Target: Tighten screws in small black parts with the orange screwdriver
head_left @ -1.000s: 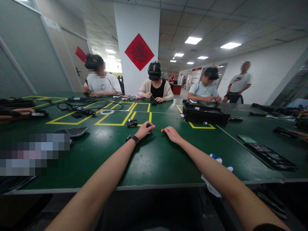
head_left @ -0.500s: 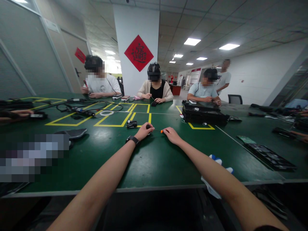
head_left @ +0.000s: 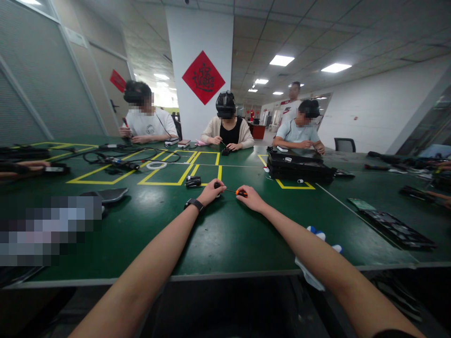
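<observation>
My right hand (head_left: pixel 252 199) grips a screwdriver (head_left: pixel 242 193) with an orange and black handle. Its thin shaft points left, toward a small dark part (head_left: pixel 217 185) that the fingers of my left hand (head_left: pixel 211 193) are closed around. Most of that part is hidden, so I cannot tell its kind or whether the tip touches it. A dark band sits on my left wrist. Just beyond my left hand, a small black device (head_left: pixel 193 181) lies on the green table (head_left: pixel 225 244).
A stack of black casings (head_left: pixel 299 166) stands ahead on the right. A circuit board unit (head_left: pixel 394 227) and white-and-blue gloves (head_left: pixel 313 263) lie on my right. Black cables (head_left: pixel 130 157) and a white coil (head_left: pixel 156 165) lie to the left. Co-workers sit across the table.
My right fingers have shifted on the screwdriver, and more of its orange and black handle shows. My left hand stays put. A person walking in the background has moved left.
</observation>
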Available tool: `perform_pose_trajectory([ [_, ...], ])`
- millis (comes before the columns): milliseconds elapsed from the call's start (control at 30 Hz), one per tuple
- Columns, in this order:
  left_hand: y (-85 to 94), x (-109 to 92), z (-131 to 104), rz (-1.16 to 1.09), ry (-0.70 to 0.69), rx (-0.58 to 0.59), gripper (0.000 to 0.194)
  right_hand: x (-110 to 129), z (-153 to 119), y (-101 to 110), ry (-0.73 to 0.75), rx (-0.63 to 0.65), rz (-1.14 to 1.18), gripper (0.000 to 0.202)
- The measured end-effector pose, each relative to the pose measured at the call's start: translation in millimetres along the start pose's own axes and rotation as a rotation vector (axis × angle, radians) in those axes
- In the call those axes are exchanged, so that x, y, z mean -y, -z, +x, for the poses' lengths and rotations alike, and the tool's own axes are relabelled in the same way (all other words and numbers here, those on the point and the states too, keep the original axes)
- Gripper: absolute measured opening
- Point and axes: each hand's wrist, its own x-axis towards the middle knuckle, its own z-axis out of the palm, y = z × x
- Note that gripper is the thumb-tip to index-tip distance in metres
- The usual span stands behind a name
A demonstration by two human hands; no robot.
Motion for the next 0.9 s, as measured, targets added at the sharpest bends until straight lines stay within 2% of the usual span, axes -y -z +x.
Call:
perform_pose_trajectory([
  [200, 0.6, -1.2, -0.6, 0.002, -0.001, -0.009, 0.028, -3.8, 3.4, -1.3, -0.01, 0.012, -0.006, 0.026],
  [367, 0.6, -1.9, -0.6, -0.003, 0.022, -0.012, 0.028, -3.7, 0.6, -1.5, -0.004, -0.022, 0.031, 0.012],
  [533, 0.3, -3.8, -0.8, 0.002, 0.027, -0.008, 0.027, -1.3, -0.4, -1.0, -0.049, -0.027, 0.082, 0.018],
  [700, 0.7, -5.0, -1.4, 0.005, 0.027, -0.006, 0.028, -1.2, 2.9, 0.3, -0.058, -0.011, 0.017, 0.024],
  [900, 0.3, -4.8, -1.7, 0.012, 0.033, -0.028, 0.028, 2.0, 0.1, 3.4, -0.036, -0.019, 0.049, 0.014],
])
